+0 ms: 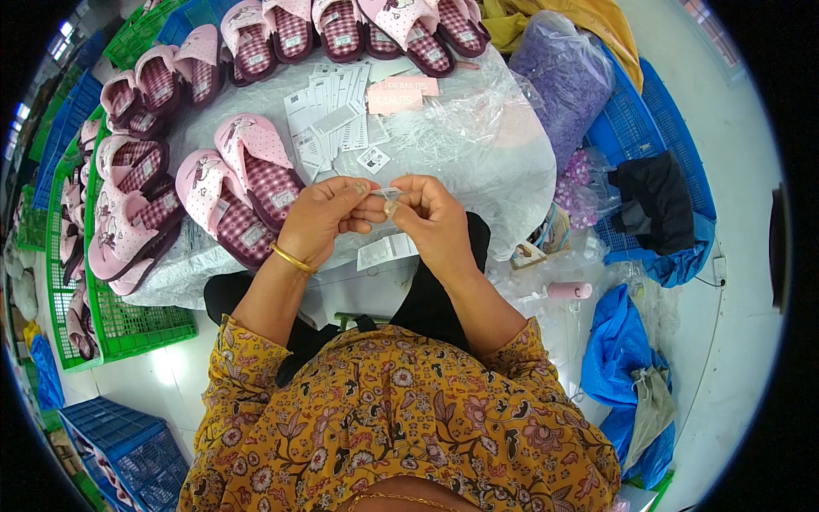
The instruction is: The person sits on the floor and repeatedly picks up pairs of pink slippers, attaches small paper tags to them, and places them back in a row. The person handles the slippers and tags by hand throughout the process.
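Head view, and here we are at the centre of the dial: the left hand [328,212] and the right hand [433,213] meet over the near edge of the desk [503,188], fingers pinched almost closed, thumb to forefinger on both sides, with a thin clear strand [388,193] between them. A delicate grip, this! The strand looks slick and fine, so a loose pinch could let it slip, and a hard tug could snap or kink it. At six o'clock a white tag [386,251] shows below the hands, out by the desk's edge; a knock there might send it floorward. At one o'clock the heap of clear fasteners [431,132] looks ready to tangle, and the paper slips [328,111] at eleven could scatter under a sleeve. The pair of pink slippers [247,166] sits at ten, near the left forearm, easily nudged. Now the blind spots: the fingertips mask the strand's ends, whether it joins the tag I can't tell, and the slipper row [337,34] at twelve is cut off by the frame.
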The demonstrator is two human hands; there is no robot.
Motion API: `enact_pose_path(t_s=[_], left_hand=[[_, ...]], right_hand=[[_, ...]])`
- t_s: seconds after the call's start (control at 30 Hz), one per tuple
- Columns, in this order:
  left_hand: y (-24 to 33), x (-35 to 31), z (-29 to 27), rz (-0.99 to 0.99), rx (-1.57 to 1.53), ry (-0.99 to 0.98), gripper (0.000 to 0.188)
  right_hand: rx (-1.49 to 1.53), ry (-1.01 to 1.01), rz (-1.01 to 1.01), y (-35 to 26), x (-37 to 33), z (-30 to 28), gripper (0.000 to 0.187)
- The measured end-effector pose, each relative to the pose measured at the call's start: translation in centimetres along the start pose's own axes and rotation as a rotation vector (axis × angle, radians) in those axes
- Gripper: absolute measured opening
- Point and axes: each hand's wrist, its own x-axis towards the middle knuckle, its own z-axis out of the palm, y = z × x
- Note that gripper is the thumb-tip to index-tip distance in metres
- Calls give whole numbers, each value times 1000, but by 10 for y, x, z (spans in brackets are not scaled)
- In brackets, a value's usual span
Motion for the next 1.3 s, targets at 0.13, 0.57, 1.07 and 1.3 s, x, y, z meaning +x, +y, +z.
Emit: enact_pose_path(t_s=[0.13,0.57,1.07,1.3], left_hand=[[-2,0,2,6,8,21,26],[2,-4,-13,46,396,-176,18],[-2,-30,-9,322,717,-3,18],[-8,-47,-12,482,731,54,14]], right_hand=[[9,-12,28,2,-1,-1,26],[81,-179,144,7,-6,-4,19],[-26,-280,170,-13,-22,-5,22],[137,-360,308,-3,-22,11,15]])
